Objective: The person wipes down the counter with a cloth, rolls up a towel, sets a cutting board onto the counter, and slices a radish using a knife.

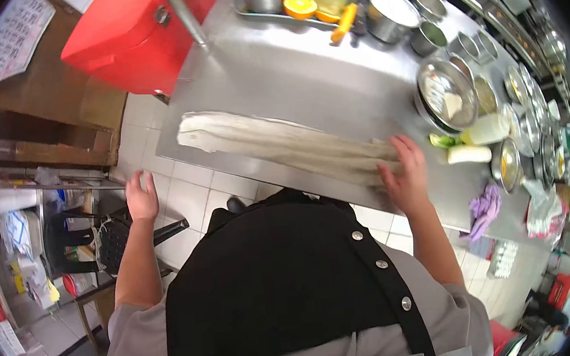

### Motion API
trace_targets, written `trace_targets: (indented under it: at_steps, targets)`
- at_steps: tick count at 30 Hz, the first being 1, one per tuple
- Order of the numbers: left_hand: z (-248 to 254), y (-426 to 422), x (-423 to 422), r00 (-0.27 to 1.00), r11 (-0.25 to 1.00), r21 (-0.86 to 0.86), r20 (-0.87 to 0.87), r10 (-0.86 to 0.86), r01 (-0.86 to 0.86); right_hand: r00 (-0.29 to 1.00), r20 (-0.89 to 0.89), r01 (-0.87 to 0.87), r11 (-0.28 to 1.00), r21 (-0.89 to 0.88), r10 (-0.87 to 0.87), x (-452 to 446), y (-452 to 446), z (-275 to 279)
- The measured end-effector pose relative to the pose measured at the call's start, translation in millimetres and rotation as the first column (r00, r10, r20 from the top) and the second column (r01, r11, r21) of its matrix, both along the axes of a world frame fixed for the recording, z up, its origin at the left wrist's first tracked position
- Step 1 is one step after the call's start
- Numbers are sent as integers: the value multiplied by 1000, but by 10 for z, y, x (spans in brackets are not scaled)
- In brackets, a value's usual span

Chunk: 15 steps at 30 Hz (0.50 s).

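A long, pale, folded cloth [274, 141] lies along the front of the steel table [274, 75], whitish at its left end and greyer and creased towards the right. My right hand [406, 175] rests on its right end, with the thumb and fingers apart and touching the fabric. Off the table's left edge, my left hand [142, 198] is raised in the air over the floor. Its fingers are apart and nothing is in them.
Metal bowls [448, 95], a steel pot [392, 17], a cut orange [299, 6] and a plastic bottle [487, 129] crowd the back and right. A purple rag [484, 211] lies near the right edge. A red cooler [121, 39] and a black chair [115, 244] stand left.
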<state>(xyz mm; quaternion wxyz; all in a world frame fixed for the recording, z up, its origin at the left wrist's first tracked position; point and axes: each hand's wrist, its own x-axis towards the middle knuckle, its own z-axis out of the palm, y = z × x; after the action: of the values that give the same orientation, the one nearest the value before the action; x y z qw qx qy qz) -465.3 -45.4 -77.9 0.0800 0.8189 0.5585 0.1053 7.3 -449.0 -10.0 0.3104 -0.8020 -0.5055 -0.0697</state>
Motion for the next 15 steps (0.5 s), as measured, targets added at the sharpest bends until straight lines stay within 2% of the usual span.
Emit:
trace_targets:
  at_steps: [2,3,5,6,10,12,13,14,15]
  targets:
    - [-429,-41,-603,978,951,-245,-139,158,-189,1000,22,9,999,40,-10,-83,171,142]
    - [-737,-56,-979,972,879,-419,-150,181,-229,999,37,12,998,62,-14,-134,296,210]
    - [-854,-295,-1239,936,787,-551,-338,96,-280,998,-34,-42,998,43,43,-291,605,268]
    - [-1186,-324,-1531,949,767,-606,-316,11,-210,995,-68,-73,997,31,75,-381,810,301]
    - [-1446,-500,-2017,955,630,-718,-231,186,-296,933,-139,-332,943,29,333,-1061,1954,520]
    - [-1706,-297,-2456,964,630,-731,-191,183,-264,897,-139,-426,905,-11,420,-1479,2655,616]
    - [-1728,-243,-2604,967,623,-740,-174,185,-252,869,-131,-483,875,-19,477,-1688,3015,658]
    - [-1733,-124,-2790,949,592,-744,-208,235,-310,839,-134,-535,845,-29,527,-1889,3336,700]
    - [-1575,13,-2935,936,609,-719,-180,302,-334,830,-52,-557,827,-75,555,-2037,3689,758]
